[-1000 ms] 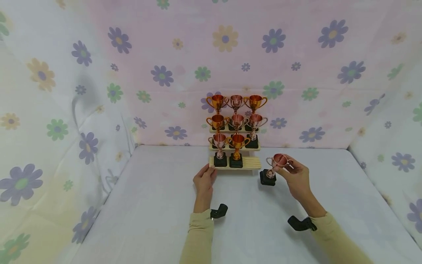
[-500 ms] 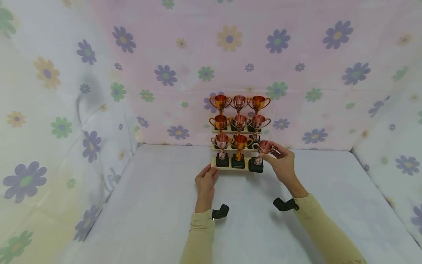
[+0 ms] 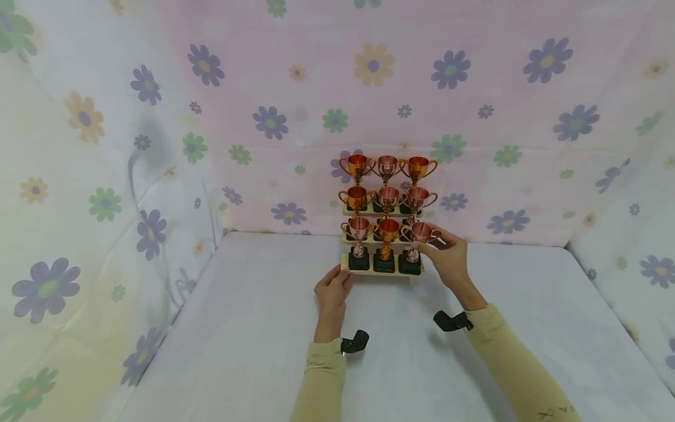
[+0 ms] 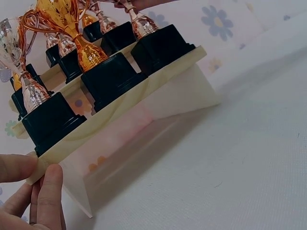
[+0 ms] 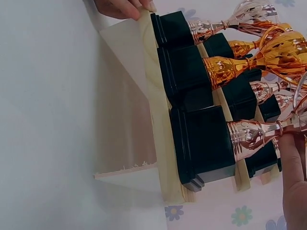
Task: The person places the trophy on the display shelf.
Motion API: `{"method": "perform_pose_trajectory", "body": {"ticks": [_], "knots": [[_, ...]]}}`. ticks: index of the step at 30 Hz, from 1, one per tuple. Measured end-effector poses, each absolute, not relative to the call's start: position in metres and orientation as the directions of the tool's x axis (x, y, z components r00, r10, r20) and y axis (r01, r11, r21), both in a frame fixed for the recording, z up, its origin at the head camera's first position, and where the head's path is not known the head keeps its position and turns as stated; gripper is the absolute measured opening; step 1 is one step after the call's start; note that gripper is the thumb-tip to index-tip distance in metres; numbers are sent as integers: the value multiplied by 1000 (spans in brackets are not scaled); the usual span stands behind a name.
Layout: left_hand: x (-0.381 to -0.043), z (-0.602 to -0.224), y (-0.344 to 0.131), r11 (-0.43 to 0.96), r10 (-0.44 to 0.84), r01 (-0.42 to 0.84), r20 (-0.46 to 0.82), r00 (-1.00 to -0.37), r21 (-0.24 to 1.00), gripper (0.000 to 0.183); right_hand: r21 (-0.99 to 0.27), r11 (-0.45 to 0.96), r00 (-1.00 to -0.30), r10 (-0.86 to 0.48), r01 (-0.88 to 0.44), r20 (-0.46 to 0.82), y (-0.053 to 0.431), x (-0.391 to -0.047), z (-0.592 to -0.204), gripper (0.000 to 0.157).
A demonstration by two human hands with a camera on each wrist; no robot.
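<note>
My right hand (image 3: pixel 448 258) holds a rose-gold trophy (image 3: pixel 411 262) by its cup, on the right end of a wooden stepped rack's lowest step (image 3: pixel 345 262). In the right wrist view the black base of this trophy (image 5: pixel 206 141) sits upright on the pale plank (image 5: pixel 158 110). At the step's left end my left hand (image 3: pixel 331 296) pinches the plank, thumb above and fingers below, as the left wrist view shows. Beside the held trophy stand a gold trophy (image 3: pixel 387 258) and another rose-gold trophy (image 3: pixel 359 255).
Several more gold and rose-gold trophies (image 3: pixel 387 196) fill the upper steps, close together with handles nearly touching. A white support (image 4: pixel 192 88) carries the lowest step. The white tabletop (image 3: pixel 263 322) spreads around the rack, with a flowered cloth (image 3: pixel 295 176) behind.
My right hand has brought the rose-gold trophy leftward from beside the rack and set its base onto the lowest step's right end. My left hand keeps its grip on the plank.
</note>
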State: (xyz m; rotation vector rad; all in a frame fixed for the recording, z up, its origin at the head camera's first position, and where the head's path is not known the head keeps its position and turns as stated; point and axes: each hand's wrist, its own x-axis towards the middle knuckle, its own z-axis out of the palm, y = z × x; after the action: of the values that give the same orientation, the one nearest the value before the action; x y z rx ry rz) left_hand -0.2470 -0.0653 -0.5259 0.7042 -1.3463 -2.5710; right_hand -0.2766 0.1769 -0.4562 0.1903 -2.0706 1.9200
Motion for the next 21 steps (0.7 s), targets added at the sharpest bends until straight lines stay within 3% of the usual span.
{"method": "perform_pose_trajectory", "body": {"ticks": [8,13,18,21], "knots": [[-250,-528,-60,-581,-324,-95,-337,-884,808,37,-950,69,-944,107,-306,312,182,-278,-460,49],[-253,-529,-65,-550,-306,-110,-323,-896,828,37,-953,30,-944,132,-301,302,179,-279,-467,35],[-253,-530,-84,-330,-253,-117,-207,-945,937,33,-967,-8,-962,98,-255,253,180,-272,-472,44],[-252,-523,-105,-96,-182,-88,-104,-978,992,36,-957,122,-961,59,-263,271,195,-262,-472,57]]}}
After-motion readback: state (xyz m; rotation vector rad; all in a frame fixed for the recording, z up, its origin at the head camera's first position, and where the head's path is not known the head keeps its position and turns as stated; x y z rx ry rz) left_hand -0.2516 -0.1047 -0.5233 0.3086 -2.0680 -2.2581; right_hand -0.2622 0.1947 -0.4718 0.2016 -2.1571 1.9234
